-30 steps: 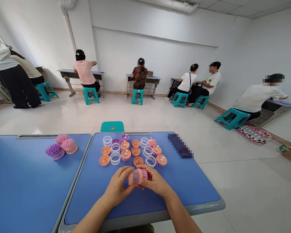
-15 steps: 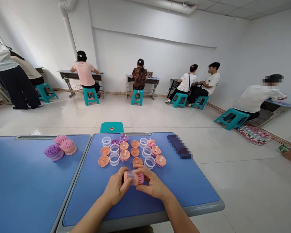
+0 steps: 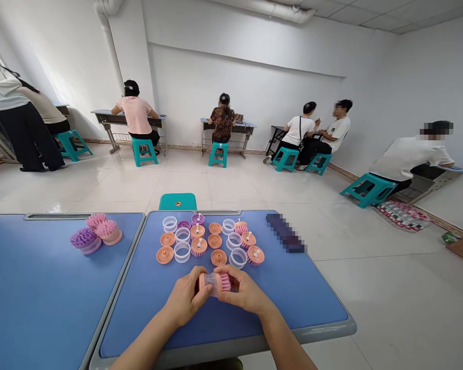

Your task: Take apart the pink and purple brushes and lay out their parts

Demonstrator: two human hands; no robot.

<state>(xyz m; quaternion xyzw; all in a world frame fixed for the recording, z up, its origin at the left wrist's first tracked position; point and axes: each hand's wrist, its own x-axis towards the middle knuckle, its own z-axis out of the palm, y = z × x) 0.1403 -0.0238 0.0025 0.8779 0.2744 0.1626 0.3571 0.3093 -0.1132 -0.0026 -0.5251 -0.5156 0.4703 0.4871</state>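
A pink-bristled brush [image 3: 212, 284] with a clear middle and orange ends lies sideways between my hands, above the blue desk [image 3: 146, 313]. My left hand [image 3: 185, 296] grips its orange cap end and clear part. The fingers of my right hand [image 3: 244, 292] close round the bristle end. Beyond them stand clear rings [image 3: 182, 252], orange discs [image 3: 165, 255], orange bristle heads with white pins [image 3: 255, 255] and a purple one [image 3: 198, 219].
On the left desk [image 3: 54, 308] sit a purple brush [image 3: 85, 241] and pink brushes [image 3: 108, 232]. A pixelated dark object [image 3: 285, 233] lies at the right. Beyond are a teal stool [image 3: 177, 201] and several people at desks.
The brush and my hands have shifted very slightly right and down. The right fingers have moved a little over the bristle end. The items on the desks stay put.
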